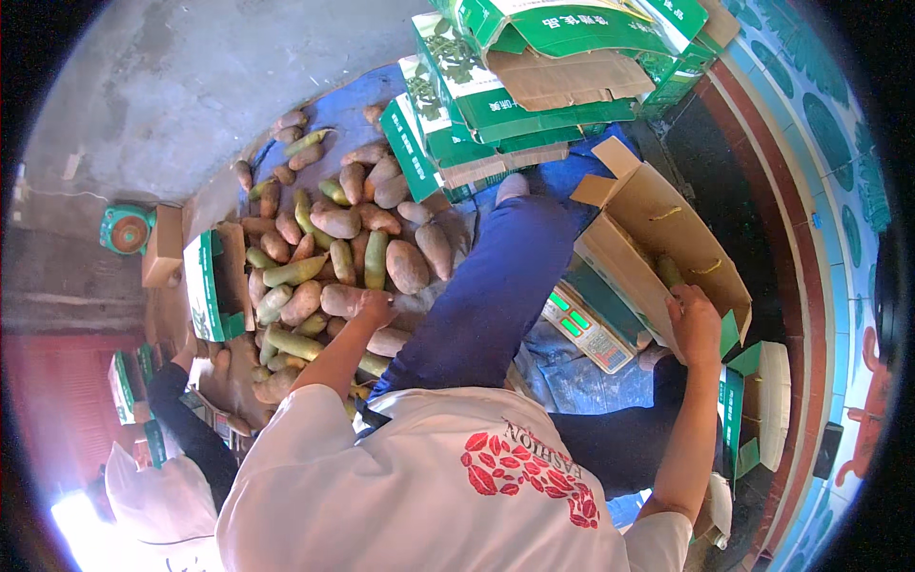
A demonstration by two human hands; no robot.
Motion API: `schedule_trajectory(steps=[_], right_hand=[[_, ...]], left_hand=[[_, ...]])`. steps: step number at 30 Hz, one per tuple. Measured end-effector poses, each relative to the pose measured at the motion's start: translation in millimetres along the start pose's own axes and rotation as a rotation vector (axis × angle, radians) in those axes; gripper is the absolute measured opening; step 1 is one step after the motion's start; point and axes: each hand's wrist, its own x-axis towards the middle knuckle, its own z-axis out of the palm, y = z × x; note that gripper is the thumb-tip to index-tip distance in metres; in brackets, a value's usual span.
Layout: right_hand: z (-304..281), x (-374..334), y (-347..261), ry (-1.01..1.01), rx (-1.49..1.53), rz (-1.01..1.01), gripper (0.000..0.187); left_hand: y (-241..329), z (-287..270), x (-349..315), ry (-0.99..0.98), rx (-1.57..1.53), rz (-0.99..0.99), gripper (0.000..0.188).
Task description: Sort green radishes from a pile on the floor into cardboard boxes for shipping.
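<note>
In the head view, my left hand (375, 307) is over the pile with its fingers curled around the end of a brown, potato-like tuber (339, 299). Brown tubers and long green radishes (376, 259) lie around it. On the right, my right hand (696, 322) is closed at the near end of an open cardboard box (658, 205). A greenish radish (670, 271) sticks out beyond its fingers, inside the box. Just left of this box, a scale (589, 329) with lit green displays sits partly under it.
Green and white cartons (543, 95) are stacked ahead. Another open green carton (217, 281) stands at the pile's left. A co-worker's dark sleeve (186, 419) reaches in at the left. A green fan (127, 230) is by the wall; more open cartons (762, 405) stand at my right.
</note>
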Motion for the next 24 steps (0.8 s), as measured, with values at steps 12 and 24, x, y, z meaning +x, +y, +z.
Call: schedule_trajectory(steps=[12,24], right_hand=[[0.0,5.6,-2.5,-0.040,-0.053,0.058,0.016],[-1.5,0.1,10.2,-0.150,-0.133,0.113,0.021]], left_hand=[[-0.5,8.0,25.2,0.422,-0.161,0.218,0.028],[19.2,-15.1,31.8,0.359,-0.158,0.233,0.024]])
